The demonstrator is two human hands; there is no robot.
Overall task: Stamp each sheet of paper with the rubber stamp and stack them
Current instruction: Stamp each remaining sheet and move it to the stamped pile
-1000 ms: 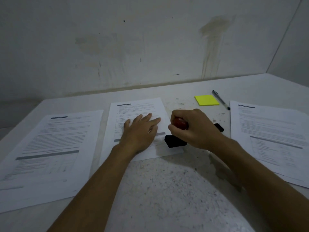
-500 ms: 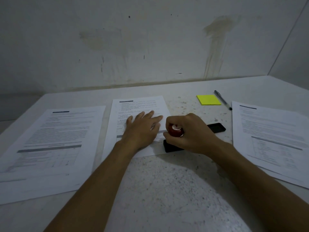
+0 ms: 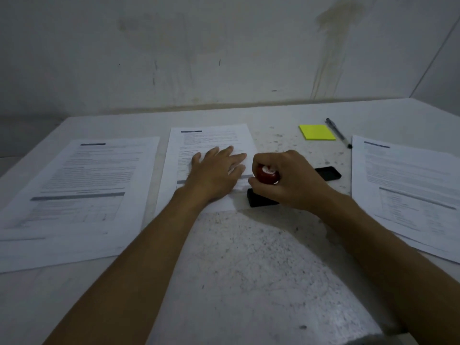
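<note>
Right hand [image 3: 288, 180] fingers grasp the stamp [image 3: 266, 174] (seemingly on paper [image 3: 214, 135]); left hand [image 3: 216, 173] flat.

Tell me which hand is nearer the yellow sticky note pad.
Right. The right hand, gripping the rubber stamp, sits just below the yellow sticky note pad; the left hand lies flat on the middle sheet, farther left.

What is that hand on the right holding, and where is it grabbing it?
The right hand holds the rubber stamp by its round red knob on top. The left hand holds nothing; it lies flat on the middle sheet.
</note>
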